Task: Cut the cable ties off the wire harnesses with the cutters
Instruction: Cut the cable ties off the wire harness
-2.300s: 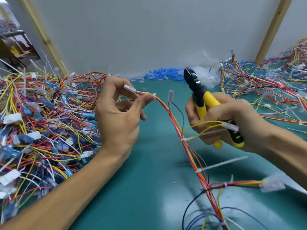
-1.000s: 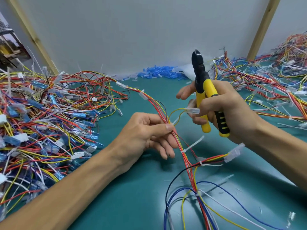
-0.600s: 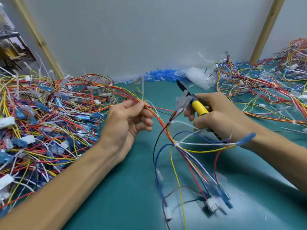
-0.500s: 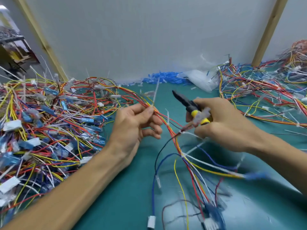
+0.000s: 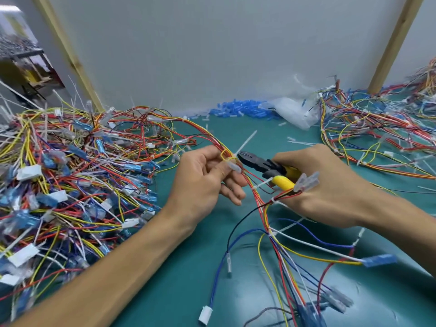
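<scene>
Left side is blocked by the big wire pile [image 5: 70, 180], heaped nearly up to the left hand [image 5: 205, 180]. Right rear is blocked by a second wire pile [image 5: 382, 138]. At the back stands the wall [image 5: 212, 55], with a blue connector heap [image 5: 236, 109] and a plastic bag [image 5: 295, 112] at its foot. The mat [image 5: 179, 291] is open back-centre between the piles, with only tie scraps lying there. The gap to the right hand [image 5: 330, 185] is narrow and filled by the cutters [image 5: 259, 162] and the held harness [image 5: 278, 251], whose loose wires cross front-right. Front-centre under the left forearm is free.
</scene>
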The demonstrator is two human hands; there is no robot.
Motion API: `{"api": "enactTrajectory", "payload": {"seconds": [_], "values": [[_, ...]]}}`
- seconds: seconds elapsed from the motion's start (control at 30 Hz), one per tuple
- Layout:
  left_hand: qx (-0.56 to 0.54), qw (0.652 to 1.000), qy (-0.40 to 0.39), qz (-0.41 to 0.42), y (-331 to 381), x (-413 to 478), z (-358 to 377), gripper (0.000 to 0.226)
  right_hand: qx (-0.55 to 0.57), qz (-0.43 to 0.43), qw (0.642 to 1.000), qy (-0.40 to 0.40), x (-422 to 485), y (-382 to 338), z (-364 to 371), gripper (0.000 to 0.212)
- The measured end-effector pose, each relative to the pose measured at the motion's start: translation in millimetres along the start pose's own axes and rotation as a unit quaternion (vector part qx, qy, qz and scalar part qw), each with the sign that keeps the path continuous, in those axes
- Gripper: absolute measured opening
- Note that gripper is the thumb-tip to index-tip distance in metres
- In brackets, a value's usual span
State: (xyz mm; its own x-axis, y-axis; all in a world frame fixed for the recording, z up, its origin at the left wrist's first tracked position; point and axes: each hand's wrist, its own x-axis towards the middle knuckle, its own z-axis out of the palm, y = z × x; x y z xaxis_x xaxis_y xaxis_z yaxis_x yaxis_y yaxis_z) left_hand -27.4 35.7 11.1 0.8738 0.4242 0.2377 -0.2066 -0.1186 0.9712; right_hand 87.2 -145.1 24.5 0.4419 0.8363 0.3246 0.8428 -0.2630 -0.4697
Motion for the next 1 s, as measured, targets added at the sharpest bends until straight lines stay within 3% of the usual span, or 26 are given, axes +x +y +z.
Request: {"api": "enactTrajectory", "payload": {"seconds": [0.33,0.8,1.0], "values": [[0.014,1.0,-0.003,-0.007,-1,0,-1,0.019,0.031,0.038,0.999,-0.022,-2,-10,-1,0.035],[0.03,0.999,-0.013,-0.01,-5,0,-1,0.026,0.048,0.062,0.993,-0.087,-2,-15,-4,0.04],[0.035,0.999,-0.012,-0.014,-6,0,-2,0.024,0.055,0.062,0.993,-0.086,-2,-9,0,0.032]]}}
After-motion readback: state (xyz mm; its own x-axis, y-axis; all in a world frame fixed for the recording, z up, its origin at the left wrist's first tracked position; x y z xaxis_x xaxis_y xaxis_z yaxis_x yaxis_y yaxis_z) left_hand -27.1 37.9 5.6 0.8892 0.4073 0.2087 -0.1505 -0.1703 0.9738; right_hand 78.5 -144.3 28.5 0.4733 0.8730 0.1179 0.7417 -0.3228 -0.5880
